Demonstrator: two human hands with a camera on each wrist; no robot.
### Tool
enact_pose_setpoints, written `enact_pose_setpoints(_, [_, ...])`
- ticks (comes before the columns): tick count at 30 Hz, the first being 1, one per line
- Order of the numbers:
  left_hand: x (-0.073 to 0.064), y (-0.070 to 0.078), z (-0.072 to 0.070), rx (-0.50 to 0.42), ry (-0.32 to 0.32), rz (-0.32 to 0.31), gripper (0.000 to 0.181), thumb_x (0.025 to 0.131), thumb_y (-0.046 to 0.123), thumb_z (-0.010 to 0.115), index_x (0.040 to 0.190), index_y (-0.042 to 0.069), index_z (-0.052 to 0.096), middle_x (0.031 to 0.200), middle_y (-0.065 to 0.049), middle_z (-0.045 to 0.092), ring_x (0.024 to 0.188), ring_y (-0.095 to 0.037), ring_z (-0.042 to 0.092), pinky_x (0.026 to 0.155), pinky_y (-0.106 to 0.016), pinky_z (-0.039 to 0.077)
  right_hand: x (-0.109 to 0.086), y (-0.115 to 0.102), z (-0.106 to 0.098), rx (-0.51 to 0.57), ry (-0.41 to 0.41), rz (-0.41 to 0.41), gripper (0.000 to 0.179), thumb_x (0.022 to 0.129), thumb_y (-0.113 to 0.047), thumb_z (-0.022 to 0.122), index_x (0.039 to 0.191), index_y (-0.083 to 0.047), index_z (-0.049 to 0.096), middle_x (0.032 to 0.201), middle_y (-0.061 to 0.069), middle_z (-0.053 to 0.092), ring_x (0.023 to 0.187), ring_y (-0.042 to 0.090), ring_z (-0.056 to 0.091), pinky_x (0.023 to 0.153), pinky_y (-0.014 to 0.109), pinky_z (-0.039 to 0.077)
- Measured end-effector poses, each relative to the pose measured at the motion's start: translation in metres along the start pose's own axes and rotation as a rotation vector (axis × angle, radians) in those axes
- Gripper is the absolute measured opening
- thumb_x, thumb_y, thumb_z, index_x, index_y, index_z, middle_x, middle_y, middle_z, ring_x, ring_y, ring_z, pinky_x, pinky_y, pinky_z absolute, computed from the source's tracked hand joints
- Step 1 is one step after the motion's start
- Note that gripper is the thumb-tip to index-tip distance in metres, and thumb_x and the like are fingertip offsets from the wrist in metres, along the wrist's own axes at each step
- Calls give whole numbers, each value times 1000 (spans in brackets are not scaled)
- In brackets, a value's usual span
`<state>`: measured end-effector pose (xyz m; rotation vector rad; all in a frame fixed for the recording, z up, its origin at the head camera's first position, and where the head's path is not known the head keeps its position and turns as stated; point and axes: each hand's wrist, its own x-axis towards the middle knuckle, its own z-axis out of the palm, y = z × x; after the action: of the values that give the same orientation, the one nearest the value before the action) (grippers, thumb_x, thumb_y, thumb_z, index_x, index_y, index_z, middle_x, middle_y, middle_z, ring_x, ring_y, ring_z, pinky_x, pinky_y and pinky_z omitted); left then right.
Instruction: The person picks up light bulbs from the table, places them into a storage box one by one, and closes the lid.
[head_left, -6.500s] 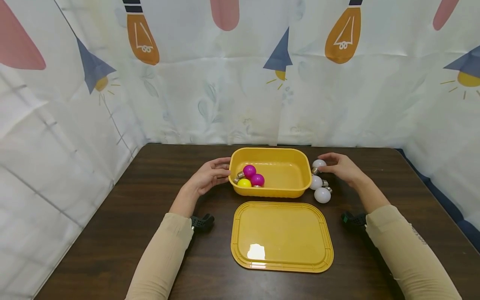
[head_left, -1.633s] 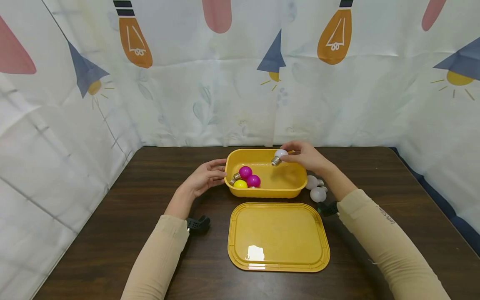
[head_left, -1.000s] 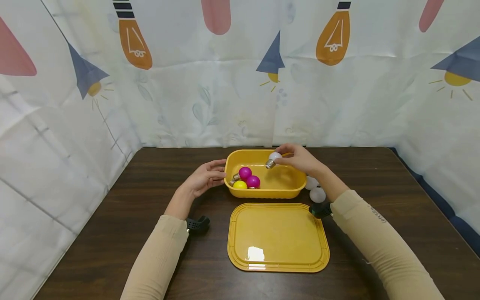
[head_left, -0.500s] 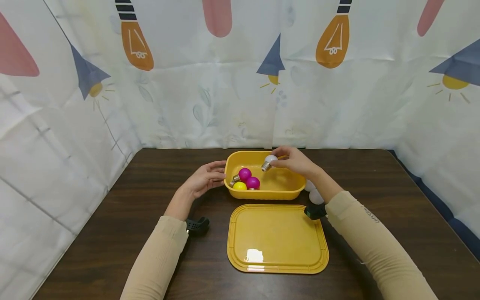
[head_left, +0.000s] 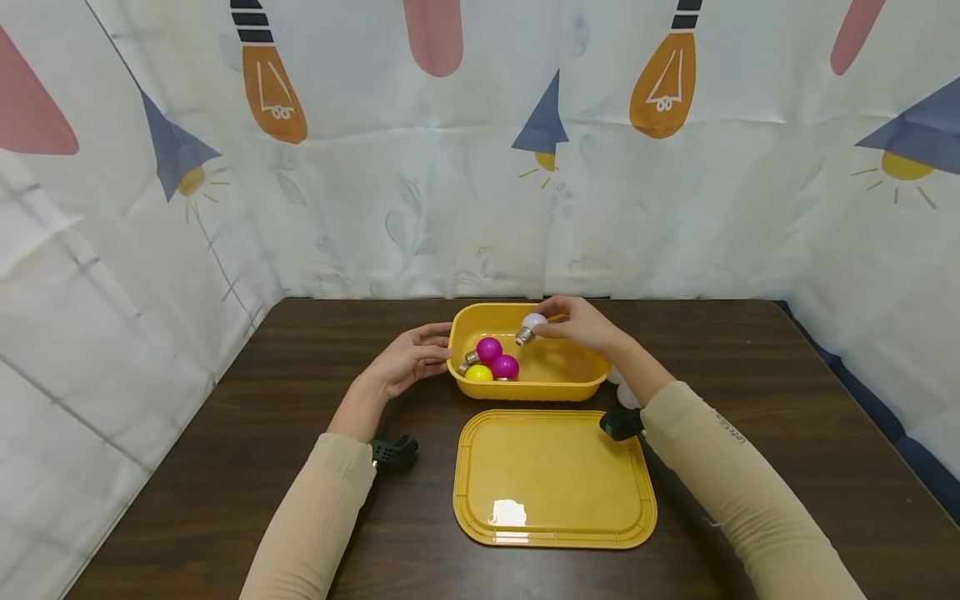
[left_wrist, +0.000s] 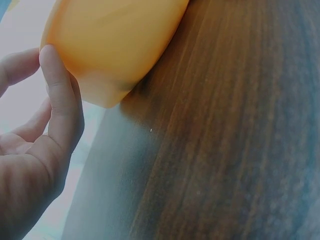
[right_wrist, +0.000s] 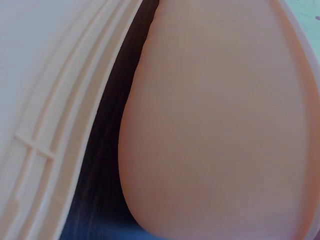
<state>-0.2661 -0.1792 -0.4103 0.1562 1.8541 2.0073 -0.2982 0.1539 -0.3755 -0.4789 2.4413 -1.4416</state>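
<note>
In the head view, my right hand (head_left: pixel 577 323) pinches a white light bulb (head_left: pixel 534 321) over the yellow box (head_left: pixel 570 390), its metal screw base tilted down to the left. Two magenta bulbs (head_left: pixel 506 367) and a yellow bulb (head_left: pixel 478 373) lie in the box's left end. My left hand (head_left: pixel 408 360) touches that end from outside, fingers relaxed; in the left wrist view its thumb and a finger (left_wrist: pixel 62 100) meet the box wall (left_wrist: pixel 115 40). The right wrist view shows only the washed-out box wall (right_wrist: pixel 215 120) and the lid edge (right_wrist: pixel 60 130), no hand.
A flat yellow lid (head_left: pixel 555 479) lies on the dark wooden table (head_left: pixel 225 467) in front of the box, the right wrist's black camera strap above its corner. White bulbs (head_left: pixel 628 397) sit right of the box, partly hidden by the right forearm. A patterned curtain (head_left: pixel 465 192) hangs behind.
My right hand picked up a white bulb from the group at the right and carried it left over the box, still drifting left and slightly down. My left hand stays at the box.
</note>
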Motion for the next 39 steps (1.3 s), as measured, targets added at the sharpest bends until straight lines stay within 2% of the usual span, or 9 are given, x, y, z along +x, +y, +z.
enact_pose_setpoints(13, [0, 0, -1, -15, -10, 10, 60, 101, -1, 61, 156, 2, 37, 131, -23, 58, 93, -21, 69, 84, -28, 59, 5, 4, 8, -20, 16, 2, 41, 95, -26, 76, 129, -5, 65, 128, 13, 63, 118, 32, 56, 105, 47, 46])
enact_pose_setpoints(21, [0, 0, -1, -25, -10, 7, 60, 101, -1, 61, 156, 2, 37, 131, -23, 58, 92, -19, 69, 83, -27, 59, 6, 5, 12, -6, 5, -7, 40, 96, -22, 75, 130, -2, 64, 126, 15, 63, 117, 33, 55, 106, 47, 44])
enact_pose_setpoints(33, [0, 0, -1, -24, -16, 7, 60, 102, -1, 59, 157, 2, 36, 135, -25, 56, 93, -19, 69, 83, -27, 59, 9, 8, 16, -68, -5, 16, 37, 95, -22, 76, 124, -2, 66, 123, 14, 65, 113, 32, 56, 106, 46, 42])
enact_pose_setpoints(39, [0, -1, -1, -18, -18, 6, 59, 102, -1, 59, 157, 3, 36, 137, -25, 55, 94, -19, 69, 84, -27, 59, 12, 10, 19, -114, -9, 19, 36, 96, -22, 76, 123, -1, 66, 121, 14, 65, 111, 30, 56, 102, 43, 44])
